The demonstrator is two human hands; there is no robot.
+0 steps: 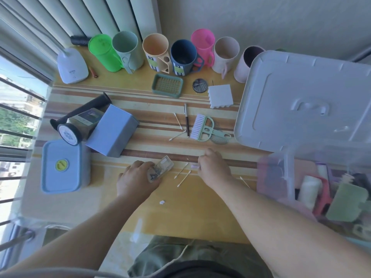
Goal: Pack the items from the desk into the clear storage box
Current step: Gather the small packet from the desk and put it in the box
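Striped wooden tabletop (140, 197), glossy. Clear storage box (313, 189) at right edge, translucent plastic, already holding soft rolls and a green pad; its grey lid (305, 101) lies flat behind it. Row of plastic mugs (183, 55) along the back wall. Blue rectangular container (112, 133) tipped on its side at left.

Left hand (136, 180) lies on a small clear plastic case (161, 169), long axis diagonal, far end pointing up-right; fingers curled over its near end, holding it.

Right hand (213, 167) knuckles up, fingers pinched narrow on a tiny pale piece (194, 166) at the fingertips, on the tabletop. Cotton swabs (183, 177) lie loose between the hands, thin sticks angled up-right.
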